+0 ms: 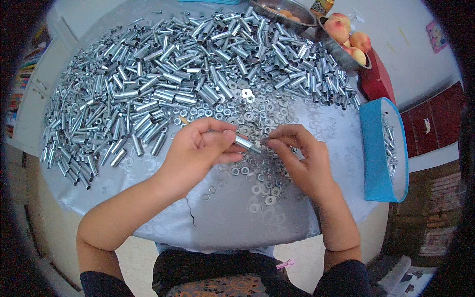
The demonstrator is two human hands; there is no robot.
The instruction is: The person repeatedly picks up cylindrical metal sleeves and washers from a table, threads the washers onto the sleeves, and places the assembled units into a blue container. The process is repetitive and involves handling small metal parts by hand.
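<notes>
The left hand (198, 143) is holding a metal tube (243, 141) over the near middle of the bench (208, 225) — its thumb and forefinger are closing on the tube's left end, while the lower fingers are curling beneath. The tube is slanting down to the right, and a thinner end is jutting out toward the right hand (304, 156). That hand is facing it from the other side, its thumb and forefinger tips pinching a small grey piece (264, 141), too small to identify, just beside the tube's end.

Both forearms are rising from the lower edge and leaning inward, the left elbow bending outward and the right forearm standing steeper. The wrists are hanging above the cloth.

Loose washers (269, 190) are lying between and below the hands; a broad heap of tubes (222, 54) is covering the far side and the left of the bench. A blue box (372, 158) is standing at the right edge, holding more metal parts — and farther back, peaches (338, 28) are filling a bowl.
</notes>
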